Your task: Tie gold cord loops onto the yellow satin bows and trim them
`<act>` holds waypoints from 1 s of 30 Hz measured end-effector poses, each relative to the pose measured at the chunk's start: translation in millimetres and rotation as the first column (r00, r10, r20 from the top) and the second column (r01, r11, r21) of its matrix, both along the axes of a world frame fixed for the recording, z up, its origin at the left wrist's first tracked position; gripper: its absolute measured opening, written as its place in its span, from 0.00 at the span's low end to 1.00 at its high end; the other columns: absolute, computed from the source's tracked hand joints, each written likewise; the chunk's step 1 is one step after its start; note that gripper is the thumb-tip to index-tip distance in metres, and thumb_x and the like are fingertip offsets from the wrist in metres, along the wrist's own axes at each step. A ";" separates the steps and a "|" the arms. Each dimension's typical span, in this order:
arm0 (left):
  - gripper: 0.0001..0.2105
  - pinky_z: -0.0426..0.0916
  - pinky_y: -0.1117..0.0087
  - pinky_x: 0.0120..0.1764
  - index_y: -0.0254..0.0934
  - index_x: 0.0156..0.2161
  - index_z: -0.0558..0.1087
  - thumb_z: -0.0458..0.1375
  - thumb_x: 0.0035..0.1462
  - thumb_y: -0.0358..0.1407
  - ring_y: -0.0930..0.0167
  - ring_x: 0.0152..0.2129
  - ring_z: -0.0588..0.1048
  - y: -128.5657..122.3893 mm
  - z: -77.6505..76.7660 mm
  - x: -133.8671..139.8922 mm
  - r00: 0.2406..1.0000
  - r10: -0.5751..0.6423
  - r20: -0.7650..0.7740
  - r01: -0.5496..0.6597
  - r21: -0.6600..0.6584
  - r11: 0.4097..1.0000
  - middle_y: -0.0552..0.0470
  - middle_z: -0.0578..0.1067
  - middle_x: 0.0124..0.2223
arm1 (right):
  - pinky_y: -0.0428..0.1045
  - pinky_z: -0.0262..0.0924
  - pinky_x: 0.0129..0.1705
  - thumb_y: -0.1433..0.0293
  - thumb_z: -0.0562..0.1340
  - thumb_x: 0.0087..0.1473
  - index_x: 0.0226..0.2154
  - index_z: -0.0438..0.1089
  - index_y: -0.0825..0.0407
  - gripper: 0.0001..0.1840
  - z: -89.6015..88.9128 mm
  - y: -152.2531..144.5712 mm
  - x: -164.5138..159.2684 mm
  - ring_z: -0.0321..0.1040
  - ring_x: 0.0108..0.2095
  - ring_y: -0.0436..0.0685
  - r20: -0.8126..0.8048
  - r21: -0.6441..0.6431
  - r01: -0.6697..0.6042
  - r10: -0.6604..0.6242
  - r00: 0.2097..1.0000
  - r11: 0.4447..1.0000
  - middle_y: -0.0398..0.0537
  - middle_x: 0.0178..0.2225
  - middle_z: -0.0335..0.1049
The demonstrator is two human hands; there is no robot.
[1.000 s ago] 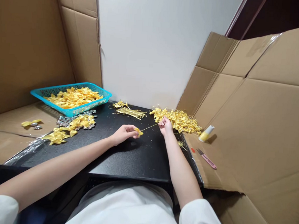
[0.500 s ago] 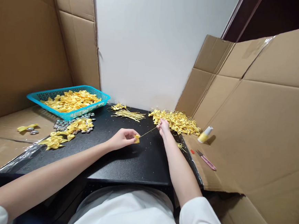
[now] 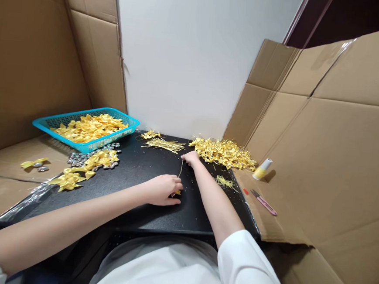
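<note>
Low over the black tabletop (image 3: 134, 172), my left hand (image 3: 164, 190) is closed around a small yellow ribbon bow (image 3: 178, 192), mostly hidden by the fingers. A thin gold cord (image 3: 181, 167) rises from that hand to my right hand (image 3: 191, 158), whose fingertips pinch its upper end. Just beyond my right hand lies a heap of finished-looking gold bows with cords (image 3: 224, 153). A bundle of straight gold cords (image 3: 164, 145) rests behind both hands, towards the wall.
Back left, a turquoise basket (image 3: 87, 149) holds many yellow ribbon bows. Loose bows (image 3: 70, 179) and silvery beads (image 3: 76, 159) lie in front of it. On the right are cord scraps (image 3: 226, 182), a small bottle (image 3: 261, 169) and pink thread snips (image 3: 264, 203). Cardboard walls flank both sides.
My right hand has moved left and slightly nearer me with the cord end. The left hand has turned palm-down and lowered, so the cord now runs more upright between them.
</note>
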State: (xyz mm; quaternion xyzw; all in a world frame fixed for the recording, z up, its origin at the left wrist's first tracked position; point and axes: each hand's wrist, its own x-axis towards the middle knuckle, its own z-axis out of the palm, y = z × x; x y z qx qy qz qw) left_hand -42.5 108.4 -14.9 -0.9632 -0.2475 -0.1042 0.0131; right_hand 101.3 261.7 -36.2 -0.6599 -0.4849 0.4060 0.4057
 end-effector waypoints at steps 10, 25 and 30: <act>0.17 0.65 0.65 0.52 0.40 0.53 0.70 0.55 0.59 0.37 0.64 0.49 0.70 -17.1 5.5 -59.0 0.962 0.011 0.274 0.046 -0.199 0.979 0.44 0.72 0.52 | 0.48 0.61 0.40 0.75 0.62 0.49 0.28 0.74 0.51 0.06 10.4 -87.8 19.9 0.67 0.32 0.52 0.455 0.400 -0.528 0.338 0.824 0.749 0.45 0.31 0.73; 0.14 0.64 0.61 0.52 0.38 0.50 0.72 0.53 0.60 0.35 0.64 0.48 0.71 -2.6 -20.3 -40.0 0.844 -0.014 0.536 0.131 -0.180 0.975 0.42 0.74 0.51 | 0.53 0.57 0.48 0.66 0.63 0.53 0.37 0.75 0.51 0.08 22.9 -37.5 -6.6 0.65 0.46 0.58 0.759 0.247 -0.542 0.188 0.624 0.803 0.51 0.45 0.72; 0.08 0.65 0.63 0.47 0.38 0.35 0.74 0.52 0.59 0.34 0.66 0.40 0.71 5.3 -23.2 -40.4 0.732 0.230 0.641 -0.127 -0.203 0.971 0.47 0.76 0.41 | 0.55 0.55 0.50 0.63 0.64 0.54 0.40 0.74 0.51 0.12 21.2 4.9 -56.9 0.60 0.53 0.63 0.867 0.038 -0.422 0.180 0.465 0.906 0.55 0.47 0.71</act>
